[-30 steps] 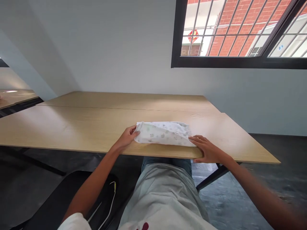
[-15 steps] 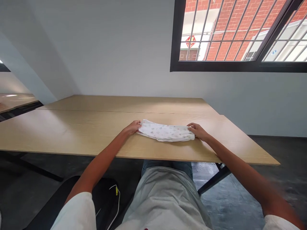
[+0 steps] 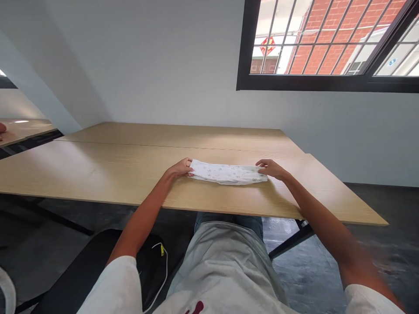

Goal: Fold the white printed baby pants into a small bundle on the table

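A long, narrow folded white cloth (image 3: 225,173) with a small scattered print lies across the wooden table in front of me. At its left end, my left hand (image 3: 182,167) is closed, with the edge pinched between thumb and fingers. My right hand (image 3: 272,169) is at the opposite end, thumb on top of the cloth and fingers curled at its far corner. The undersides of both grips are hidden.
The light wooden table (image 3: 114,170) reaches back to a grey wall (image 3: 163,65). A barred window (image 3: 314,83) is at upper right. A black chair (image 3: 88,270) with a white cable (image 3: 166,266) stands by my left side.
The cloth now lies flatter and looks narrower from front to back. My right hand's fingers have shifted slightly at its end. The whole view has tilted a little.
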